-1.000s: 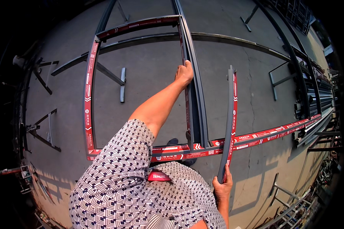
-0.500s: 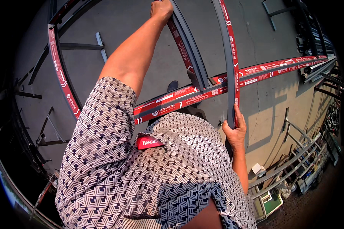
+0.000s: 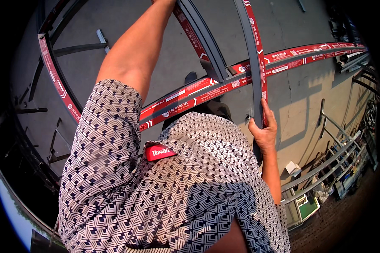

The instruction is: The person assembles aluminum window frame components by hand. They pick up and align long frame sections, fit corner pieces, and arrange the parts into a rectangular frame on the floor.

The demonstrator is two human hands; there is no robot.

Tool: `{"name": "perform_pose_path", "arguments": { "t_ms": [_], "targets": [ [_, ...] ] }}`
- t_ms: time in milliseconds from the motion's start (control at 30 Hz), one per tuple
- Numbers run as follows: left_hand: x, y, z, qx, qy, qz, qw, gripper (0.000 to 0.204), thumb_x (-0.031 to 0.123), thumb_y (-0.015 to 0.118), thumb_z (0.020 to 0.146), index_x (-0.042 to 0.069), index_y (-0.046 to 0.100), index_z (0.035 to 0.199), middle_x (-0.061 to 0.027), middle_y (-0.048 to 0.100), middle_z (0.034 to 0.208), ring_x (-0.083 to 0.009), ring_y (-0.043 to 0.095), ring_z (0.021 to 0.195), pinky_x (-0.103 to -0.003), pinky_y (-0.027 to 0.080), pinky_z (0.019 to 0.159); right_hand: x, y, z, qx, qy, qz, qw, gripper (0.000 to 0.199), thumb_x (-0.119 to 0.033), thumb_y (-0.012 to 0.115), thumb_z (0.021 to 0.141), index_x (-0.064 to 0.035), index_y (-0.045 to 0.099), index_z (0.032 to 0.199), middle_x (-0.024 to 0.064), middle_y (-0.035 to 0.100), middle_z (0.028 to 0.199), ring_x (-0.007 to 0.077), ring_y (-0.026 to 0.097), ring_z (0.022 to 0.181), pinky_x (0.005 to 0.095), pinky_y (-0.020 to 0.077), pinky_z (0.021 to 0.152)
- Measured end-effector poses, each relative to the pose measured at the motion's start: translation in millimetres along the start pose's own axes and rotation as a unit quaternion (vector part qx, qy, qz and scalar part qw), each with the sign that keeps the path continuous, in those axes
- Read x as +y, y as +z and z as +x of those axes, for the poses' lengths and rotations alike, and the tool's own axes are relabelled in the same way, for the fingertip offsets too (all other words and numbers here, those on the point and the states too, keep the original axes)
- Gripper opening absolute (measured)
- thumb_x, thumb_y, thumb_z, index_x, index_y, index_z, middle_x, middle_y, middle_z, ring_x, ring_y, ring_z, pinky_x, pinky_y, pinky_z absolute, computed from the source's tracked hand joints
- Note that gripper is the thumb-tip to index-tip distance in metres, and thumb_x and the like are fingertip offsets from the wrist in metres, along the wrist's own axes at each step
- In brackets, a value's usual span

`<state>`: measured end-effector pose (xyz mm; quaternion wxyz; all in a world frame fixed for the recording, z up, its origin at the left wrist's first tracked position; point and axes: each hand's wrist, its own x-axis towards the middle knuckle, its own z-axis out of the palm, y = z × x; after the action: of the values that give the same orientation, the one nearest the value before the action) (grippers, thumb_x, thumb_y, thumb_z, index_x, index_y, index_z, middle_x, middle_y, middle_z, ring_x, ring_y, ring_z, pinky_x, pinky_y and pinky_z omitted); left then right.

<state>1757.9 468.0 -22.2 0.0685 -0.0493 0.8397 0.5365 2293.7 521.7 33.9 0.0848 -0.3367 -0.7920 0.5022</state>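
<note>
A person in a black-and-cream patterned short-sleeved shirt (image 3: 177,198) looks down over a long rectangular metal frame (image 3: 207,92), its near edge grey and covered with red printed film. The right hand (image 3: 265,133) grips the lower part of a straight grey metal bar with red film along its right side (image 3: 254,55), thumb on the left, fingers on the right. The bar crosses above the frame's near edge, right of where paired dark metal profiles (image 3: 204,36) meet that edge. The left arm stretches past the near edge; the left hand (image 3: 164,2) is mostly cut off, so its grip cannot be told. A dark shoe (image 3: 190,77) shows just beyond the near edge.
</note>
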Motion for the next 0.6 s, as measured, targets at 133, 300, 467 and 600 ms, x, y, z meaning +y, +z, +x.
{"name": "perform_pose_path", "arguments": {
  "t_ms": [133,300,467,600],
  "targets": [
    [-17,10,17,0.069,-0.001,-0.004,0.998,0.079,0.058,0.051,0.104,-0.015,0.063,0.132,-0.0386,0.068,0.128,-0.0444,0.067,0.127,-0.049,0.053,0.104,1,-1,3,0.000,-0.014,-0.001,1.000,0.078,0.002,0.075,0.080,-0.0153,0.060,0.155,0.0041,0.064,0.112,0.0135,0.062,0.094,0.0274,0.0531,0.083],
    [-12,15,8,0.073,-0.007,0.057,0.996,0.083,0.060,0.048,0.104,-0.016,0.055,0.139,-0.0386,0.066,0.133,-0.0488,0.065,0.129,-0.051,0.051,0.108,4,-3,5,0.013,-0.004,0.004,1.000,0.078,0.002,0.075,0.080,-0.0145,0.060,0.155,0.0059,0.065,0.116,0.0145,0.064,0.099,0.0288,0.0543,0.087],
    [15,-12,-27,0.054,-0.063,0.102,0.991,0.089,0.066,0.039,0.105,-0.013,0.048,0.145,-0.0389,0.063,0.137,-0.0512,0.062,0.130,-0.054,0.050,0.109,-5,-5,16,-0.009,-0.005,-0.008,1.000,0.079,0.003,0.075,0.080,-0.0137,0.059,0.156,0.0074,0.064,0.119,0.0158,0.065,0.101,0.0294,0.0545,0.089],
    [26,-17,-38,0.015,-0.034,0.144,0.989,0.092,0.065,0.049,0.103,-0.004,0.023,0.159,-0.0274,0.064,0.140,-0.0436,0.064,0.130,-0.052,0.047,0.111,-1,-6,16,-0.008,-0.018,-0.010,1.000,0.081,0.003,0.075,0.078,-0.0124,0.058,0.156,0.0061,0.063,0.113,0.0152,0.063,0.094,0.0284,0.0537,0.084]
  ]
}}
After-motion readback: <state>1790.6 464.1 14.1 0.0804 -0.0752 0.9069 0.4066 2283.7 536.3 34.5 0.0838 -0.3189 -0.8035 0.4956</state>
